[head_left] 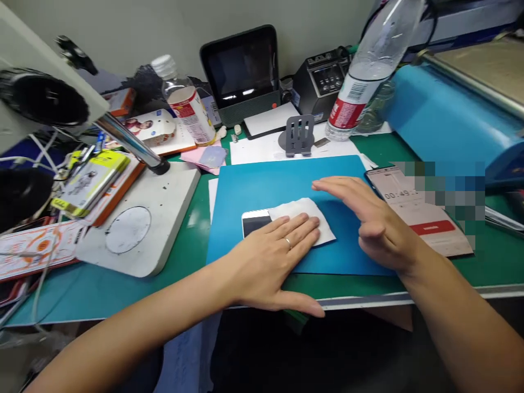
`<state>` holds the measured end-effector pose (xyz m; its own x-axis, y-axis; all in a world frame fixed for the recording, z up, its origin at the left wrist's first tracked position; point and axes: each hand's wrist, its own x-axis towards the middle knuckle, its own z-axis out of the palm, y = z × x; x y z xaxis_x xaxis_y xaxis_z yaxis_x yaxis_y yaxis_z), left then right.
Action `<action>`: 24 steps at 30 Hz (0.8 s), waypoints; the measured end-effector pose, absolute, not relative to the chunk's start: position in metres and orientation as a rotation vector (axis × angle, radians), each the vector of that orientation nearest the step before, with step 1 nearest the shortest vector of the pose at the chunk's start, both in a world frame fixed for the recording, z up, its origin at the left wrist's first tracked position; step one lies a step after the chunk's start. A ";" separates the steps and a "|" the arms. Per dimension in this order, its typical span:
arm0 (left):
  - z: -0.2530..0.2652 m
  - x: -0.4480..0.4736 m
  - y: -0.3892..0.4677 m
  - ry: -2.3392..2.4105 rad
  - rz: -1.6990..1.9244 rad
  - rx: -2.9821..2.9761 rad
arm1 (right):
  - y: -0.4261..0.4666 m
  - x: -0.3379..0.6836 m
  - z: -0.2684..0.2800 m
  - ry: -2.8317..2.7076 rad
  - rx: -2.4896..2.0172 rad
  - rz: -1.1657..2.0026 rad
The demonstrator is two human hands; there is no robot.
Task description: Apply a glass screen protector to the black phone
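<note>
My left hand (278,256) lies flat, fingers stretched out and thumb spread, with a ring on one finger. Under its fingers is a white sheet, tissue or cloth (323,226), which partly covers a white-edged device with a dark face, resembling a phone (256,221). Both rest on a blue mat (245,183). To the right, my right hand (376,218) hovers above the mat's right side, fingers extended and holding nothing visible. Beside it lies a larger phone (434,226) showing a timer and a red button. My left palm hides part of the device.
Behind the mat stand a grey phone stand (300,135), a screen device (241,71) and two plastic bottles (190,112) (356,93). A white lamp base (164,240) and boxes (90,183) occupy the left. At the right is a blue machine (454,120). The table edge (409,298) runs in front.
</note>
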<state>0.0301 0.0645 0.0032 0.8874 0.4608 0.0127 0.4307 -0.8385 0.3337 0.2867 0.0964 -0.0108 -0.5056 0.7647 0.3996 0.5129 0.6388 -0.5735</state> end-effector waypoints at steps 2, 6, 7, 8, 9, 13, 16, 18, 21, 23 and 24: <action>0.003 0.026 0.060 0.705 0.117 2.730 | 0.097 0.287 -0.012 -2.225 -0.985 0.512; 0.004 0.000 0.044 0.932 0.062 2.715 | 0.097 0.285 -0.012 -2.237 -0.983 0.512; 0.003 -0.008 0.039 1.006 0.050 2.706 | 0.096 0.285 -0.011 -2.240 -0.990 0.515; 0.003 -0.015 0.034 1.073 0.042 2.699 | 0.096 0.284 -0.010 -2.243 -0.996 0.520; 0.003 -0.022 0.028 1.127 0.043 2.696 | 0.095 0.283 -0.010 -2.243 -1.002 0.525; 0.002 -0.030 0.006 1.243 0.059 2.691 | 0.095 0.282 -0.007 -2.244 -1.017 0.556; 0.002 -0.023 -0.005 1.297 0.086 2.685 | 0.095 0.282 -0.007 -2.239 -1.016 0.568; 0.002 -0.016 -0.009 1.334 0.114 2.677 | 0.096 0.282 -0.007 -2.235 -1.012 0.572; 0.001 -0.003 -0.009 1.374 0.176 2.655 | 0.096 0.281 -0.007 -2.244 -1.017 0.579; -0.001 0.009 -0.006 1.390 0.225 2.623 | 0.097 0.282 -0.008 -2.261 -1.013 0.572; -0.001 0.017 -0.004 1.392 0.245 2.603 | 0.097 0.282 -0.009 -2.270 -1.007 0.565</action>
